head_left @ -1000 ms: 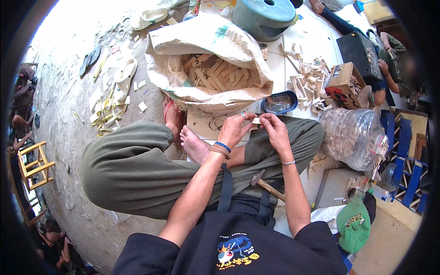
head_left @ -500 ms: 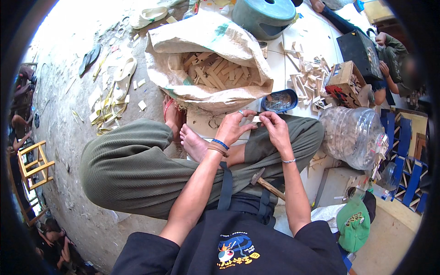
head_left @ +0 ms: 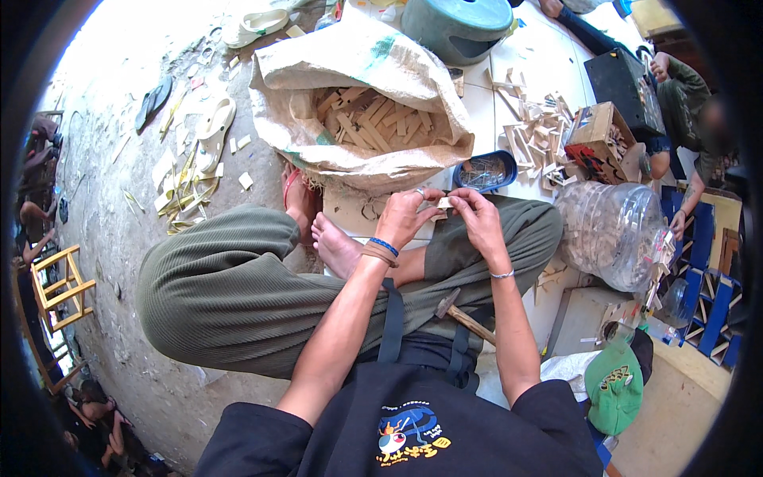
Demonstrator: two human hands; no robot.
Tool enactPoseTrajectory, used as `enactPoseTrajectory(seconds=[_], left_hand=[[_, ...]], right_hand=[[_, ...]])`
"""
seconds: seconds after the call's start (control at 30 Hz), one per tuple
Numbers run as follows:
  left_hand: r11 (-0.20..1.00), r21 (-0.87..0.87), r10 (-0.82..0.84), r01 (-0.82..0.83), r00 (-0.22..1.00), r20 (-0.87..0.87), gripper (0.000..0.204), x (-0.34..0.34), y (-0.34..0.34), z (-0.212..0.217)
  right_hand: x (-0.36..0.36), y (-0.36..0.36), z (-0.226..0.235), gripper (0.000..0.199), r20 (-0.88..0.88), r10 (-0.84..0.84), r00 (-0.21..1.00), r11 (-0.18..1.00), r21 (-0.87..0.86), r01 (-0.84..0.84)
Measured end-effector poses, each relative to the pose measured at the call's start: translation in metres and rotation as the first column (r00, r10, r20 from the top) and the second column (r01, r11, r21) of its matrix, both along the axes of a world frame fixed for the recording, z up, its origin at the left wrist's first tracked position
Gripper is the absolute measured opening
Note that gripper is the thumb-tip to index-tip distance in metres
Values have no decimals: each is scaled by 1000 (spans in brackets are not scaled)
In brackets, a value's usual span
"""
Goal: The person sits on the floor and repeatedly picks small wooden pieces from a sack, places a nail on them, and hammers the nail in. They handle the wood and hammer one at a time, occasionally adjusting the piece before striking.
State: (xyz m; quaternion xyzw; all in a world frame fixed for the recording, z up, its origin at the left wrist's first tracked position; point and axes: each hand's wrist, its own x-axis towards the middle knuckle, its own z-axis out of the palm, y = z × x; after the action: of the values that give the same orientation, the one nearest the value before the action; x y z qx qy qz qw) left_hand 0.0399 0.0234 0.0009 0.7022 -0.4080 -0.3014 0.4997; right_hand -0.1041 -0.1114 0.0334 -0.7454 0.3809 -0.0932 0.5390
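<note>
Between the fingertips of both hands, above my right shin, is a small pale wood piece (head_left: 444, 203). My left hand (head_left: 404, 219) pinches its left end, and my right hand (head_left: 478, 221) pinches the right one. Just beyond my right hand stands a blue oval tray (head_left: 510, 181) of nails. A hammer (head_left: 472, 323) with a wooden handle lies across my lap near my right forearm. Past my hands, a white woven sack (head_left: 358, 67) gapes around many cut wood strips (head_left: 373, 123).
Loose wood pieces (head_left: 536, 135) are heaped on the tiles beside a cardboard box (head_left: 592, 139). A clear plastic jar (head_left: 608, 230) lies by my right knee. A co-worker's hand (head_left: 678, 222) reaches toward blue wooden frames (head_left: 699, 318). A green stool (head_left: 457, 32) stands behind the sack.
The small wood piece has turned slightly between my fingers, showing more of its face. At the right, the co-worker's arm has moved down toward the blue frames.
</note>
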Motion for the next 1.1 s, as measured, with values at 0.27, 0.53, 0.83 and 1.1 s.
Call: enactPoseTrajectory(seconds=[0.27, 0.53, 0.83, 1.1], left_hand=[[999, -47, 8, -9, 1000, -19, 29, 0, 0, -2], [1000, 2, 6, -6, 996, -87, 28, -1, 0, -1], [1000, 5, -2, 3, 996, -89, 28, 0, 0, -3], [1000, 19, -6, 8, 995, -99, 29, 0, -1, -2]], right_hand=[[1, -4, -4, 18, 6, 12, 1000, 1000, 2, -12], [0, -1, -4, 19, 6, -8, 1000, 1000, 5, 8], [2, -1, 1, 20, -22, 5, 1000, 1000, 0, -5], [1, 0, 1, 20, -30, 3, 1000, 1000, -24, -4]])
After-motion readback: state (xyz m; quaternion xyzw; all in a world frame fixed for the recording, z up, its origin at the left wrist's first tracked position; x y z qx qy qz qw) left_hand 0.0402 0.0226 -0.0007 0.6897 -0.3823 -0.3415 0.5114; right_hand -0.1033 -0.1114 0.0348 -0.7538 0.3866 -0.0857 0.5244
